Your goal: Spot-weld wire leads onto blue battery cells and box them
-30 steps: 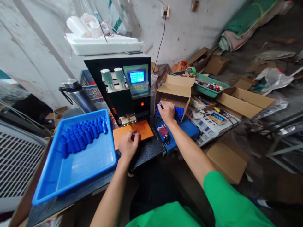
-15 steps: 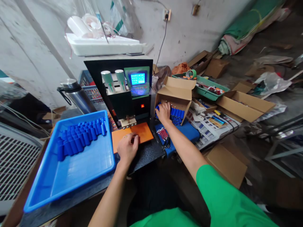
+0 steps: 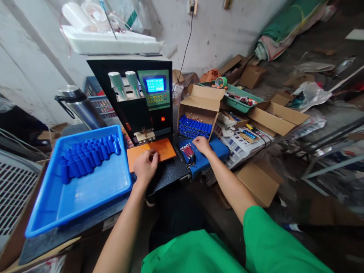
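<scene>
My left hand (image 3: 145, 165) rests on the orange board (image 3: 165, 149) below the copper-coloured pins (image 3: 145, 133) of a black spot welder (image 3: 131, 112). Its fingers are curled, and whatever they hold is hidden. Over the blue pad (image 3: 212, 158), my right hand (image 3: 202, 145) has its fingertips pinched together beside a bunch of red and black wire leads (image 3: 189, 153). I cannot make out anything between those fingertips. Just behind it an open cardboard box (image 3: 202, 101) holds blue cylindrical battery cells (image 3: 196, 125). More blue cells (image 3: 88, 157) stand in rows in the blue tray (image 3: 93, 204) at left.
A steel flask (image 3: 82, 108) stands behind the tray. White foam (image 3: 113, 43) lies on top of the welder. Farther right are a green bin (image 3: 241, 99), a roll of green tape (image 3: 221, 82) and an open cardboard box (image 3: 280, 117). A power cord (image 3: 186, 45) hangs down the wall.
My right hand has come out of the cardboard box of cells and moved toward me, to the wire leads. My left hand stays on the orange board. The whole view has shifted a little.
</scene>
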### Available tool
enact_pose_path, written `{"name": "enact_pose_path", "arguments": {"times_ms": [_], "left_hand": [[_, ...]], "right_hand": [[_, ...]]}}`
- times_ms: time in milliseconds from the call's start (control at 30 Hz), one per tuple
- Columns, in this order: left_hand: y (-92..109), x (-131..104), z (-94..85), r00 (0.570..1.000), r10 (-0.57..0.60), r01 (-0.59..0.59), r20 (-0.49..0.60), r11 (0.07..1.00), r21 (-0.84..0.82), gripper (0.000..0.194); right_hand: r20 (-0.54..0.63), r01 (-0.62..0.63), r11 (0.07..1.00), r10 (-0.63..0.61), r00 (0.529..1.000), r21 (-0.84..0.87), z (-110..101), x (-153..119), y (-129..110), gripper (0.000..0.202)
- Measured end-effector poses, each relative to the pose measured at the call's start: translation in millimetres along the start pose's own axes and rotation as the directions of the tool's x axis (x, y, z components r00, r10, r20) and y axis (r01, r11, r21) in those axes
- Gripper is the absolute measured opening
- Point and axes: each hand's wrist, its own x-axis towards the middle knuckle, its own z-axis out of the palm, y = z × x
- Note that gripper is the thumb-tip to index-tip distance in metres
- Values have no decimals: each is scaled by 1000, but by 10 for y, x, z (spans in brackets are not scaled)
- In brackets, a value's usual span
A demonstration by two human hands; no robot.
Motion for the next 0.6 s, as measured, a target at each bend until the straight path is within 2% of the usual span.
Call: {"name": "enact_pose_path", "arguments": {"times_ms": [100,233,333,467,533,600], "left_hand": [[1,9,-1,1000,-3,3,-6,1000,-1,31],[7,18,-5,1000,-16,16,1,1000,11,31],[16,24,-11,1000,-23,23,7,1000,18,31],[25,28,-14,1000,-23,23,7,1000,17,31],[29,28,-13,1000,-24,23,5,1000,17,31],[31,28,-10,1000,-24,24,5,1000,11,31]], "right_hand": [[52,-21,999,22,998,-30,-14,-4,72,15],[104,-11,988,27,994,-152,38,44,24,18],[110,-58,969,86,990,-240,94,112,-65,21],[89,-157,934,195,977,-320,141,200,-154,14],[84,-185,932,221,972,-313,139,225,-156,13],[84,-178,958,201,976,-226,117,227,-126,10]]}}
